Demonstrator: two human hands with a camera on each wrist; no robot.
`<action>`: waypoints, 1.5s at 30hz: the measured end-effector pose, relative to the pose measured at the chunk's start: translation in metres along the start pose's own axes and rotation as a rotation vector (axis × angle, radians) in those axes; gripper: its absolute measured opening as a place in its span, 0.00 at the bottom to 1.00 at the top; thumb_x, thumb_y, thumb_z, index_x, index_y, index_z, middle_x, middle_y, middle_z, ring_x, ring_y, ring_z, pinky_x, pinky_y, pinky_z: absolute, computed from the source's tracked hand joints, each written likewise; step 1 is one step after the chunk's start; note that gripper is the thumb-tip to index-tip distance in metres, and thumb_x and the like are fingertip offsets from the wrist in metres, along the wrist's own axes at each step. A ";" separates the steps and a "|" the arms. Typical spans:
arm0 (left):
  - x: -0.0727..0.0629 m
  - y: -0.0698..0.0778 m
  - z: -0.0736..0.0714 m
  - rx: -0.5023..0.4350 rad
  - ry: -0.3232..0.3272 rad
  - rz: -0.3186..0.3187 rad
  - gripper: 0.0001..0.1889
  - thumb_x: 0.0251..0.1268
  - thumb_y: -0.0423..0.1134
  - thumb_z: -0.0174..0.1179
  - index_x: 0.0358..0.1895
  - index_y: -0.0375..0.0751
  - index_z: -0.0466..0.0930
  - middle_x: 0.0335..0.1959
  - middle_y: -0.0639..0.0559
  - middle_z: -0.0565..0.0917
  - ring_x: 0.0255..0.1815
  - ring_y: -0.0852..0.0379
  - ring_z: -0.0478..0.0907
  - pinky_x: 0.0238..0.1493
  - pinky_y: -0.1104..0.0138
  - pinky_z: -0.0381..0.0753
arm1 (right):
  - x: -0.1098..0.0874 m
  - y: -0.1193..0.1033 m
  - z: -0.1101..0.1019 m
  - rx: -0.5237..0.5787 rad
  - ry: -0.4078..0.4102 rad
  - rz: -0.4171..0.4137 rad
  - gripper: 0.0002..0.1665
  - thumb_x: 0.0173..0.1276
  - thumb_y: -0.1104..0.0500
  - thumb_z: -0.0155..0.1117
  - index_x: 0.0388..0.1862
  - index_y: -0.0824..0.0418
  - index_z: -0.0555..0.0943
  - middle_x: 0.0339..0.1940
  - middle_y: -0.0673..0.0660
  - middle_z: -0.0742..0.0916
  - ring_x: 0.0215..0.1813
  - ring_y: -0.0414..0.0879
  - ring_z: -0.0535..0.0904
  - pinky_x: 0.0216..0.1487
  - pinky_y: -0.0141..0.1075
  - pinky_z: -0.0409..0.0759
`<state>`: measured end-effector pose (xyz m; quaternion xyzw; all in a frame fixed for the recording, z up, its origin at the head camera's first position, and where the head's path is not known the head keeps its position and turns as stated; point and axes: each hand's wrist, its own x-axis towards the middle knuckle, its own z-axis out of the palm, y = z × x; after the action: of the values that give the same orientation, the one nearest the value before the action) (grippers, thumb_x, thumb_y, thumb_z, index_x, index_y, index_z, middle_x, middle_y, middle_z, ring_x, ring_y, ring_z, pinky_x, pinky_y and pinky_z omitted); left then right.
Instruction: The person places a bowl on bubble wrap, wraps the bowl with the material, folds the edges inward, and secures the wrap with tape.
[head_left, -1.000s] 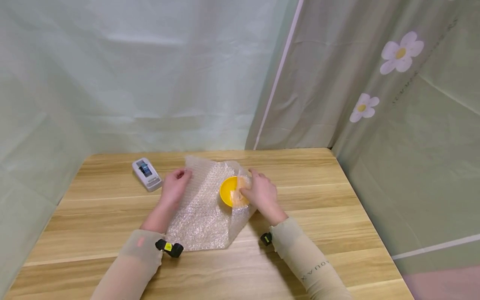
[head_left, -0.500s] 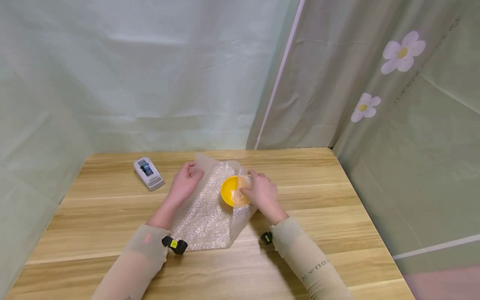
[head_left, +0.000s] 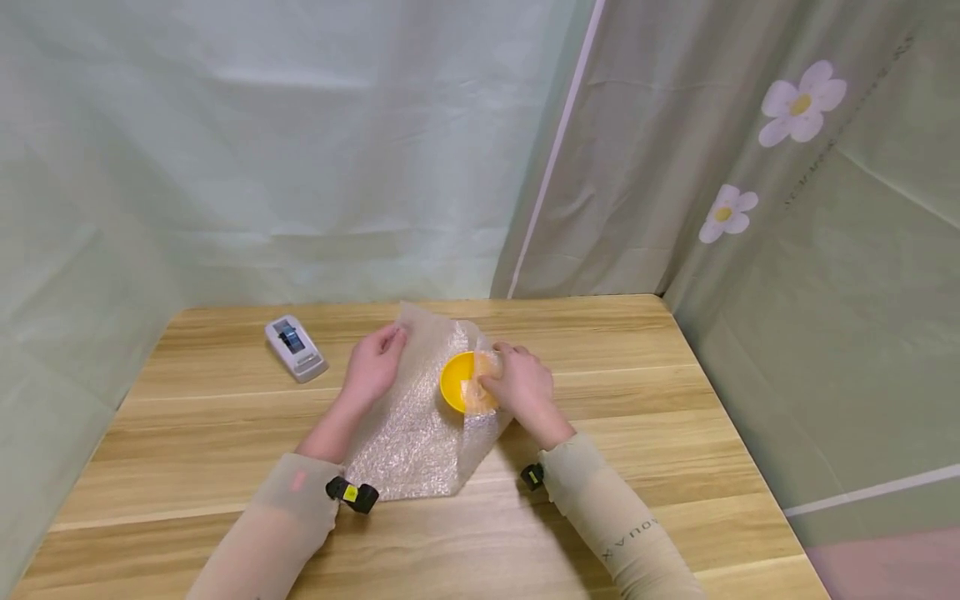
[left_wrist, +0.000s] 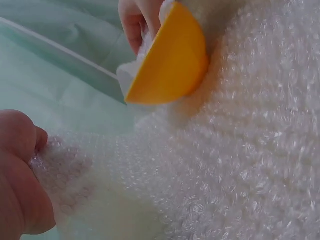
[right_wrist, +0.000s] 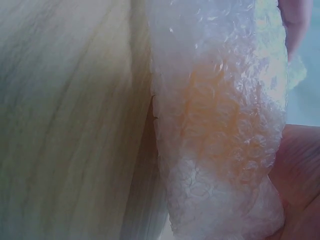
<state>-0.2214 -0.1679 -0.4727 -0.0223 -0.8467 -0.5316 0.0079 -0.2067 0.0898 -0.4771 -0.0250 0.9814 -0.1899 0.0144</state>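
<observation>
1. Here, a person's left hand point(head_left: 375, 364) pinches the far left edge of the wrap point(head_left: 408, 437), while the right hand point(head_left: 527, 385) clamps its folded right side onto the rim of a yellow bowl point(head_left: 452, 385). The hands are apart, the bowl between them.
2. The bowl rests on the wrap, its right part under the fold.
3. The wrap's raised corner reaches the table's point(head_left: 675, 450) far edge in the head view, with a curtain point(head_left: 337, 167) behind. A wide stretch of wood separates the right hand from the right edge; a grey device point(head_left: 296, 348) lies near the left hand, to its left.
4. Both sleeves point(head_left: 262, 529) and the table's near side are cut off. From the right wrist, the bowl is only an orange blur through wrap; the left wrist's view crops the left hand.
</observation>
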 end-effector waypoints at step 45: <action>-0.037 0.025 0.049 0.323 -0.348 0.597 0.21 0.85 0.33 0.53 0.74 0.38 0.78 0.77 0.41 0.74 0.80 0.41 0.68 0.80 0.42 0.61 | 0.004 0.002 -0.005 -0.099 -0.114 -0.136 0.39 0.81 0.47 0.64 0.86 0.45 0.66 0.76 0.63 0.79 0.67 0.65 0.81 0.58 0.64 0.83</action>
<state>-0.1832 -0.1138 -0.4726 -0.3564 -0.8644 -0.3539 0.0217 -0.2108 0.0936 -0.4736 -0.1031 0.9832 -0.1402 0.0558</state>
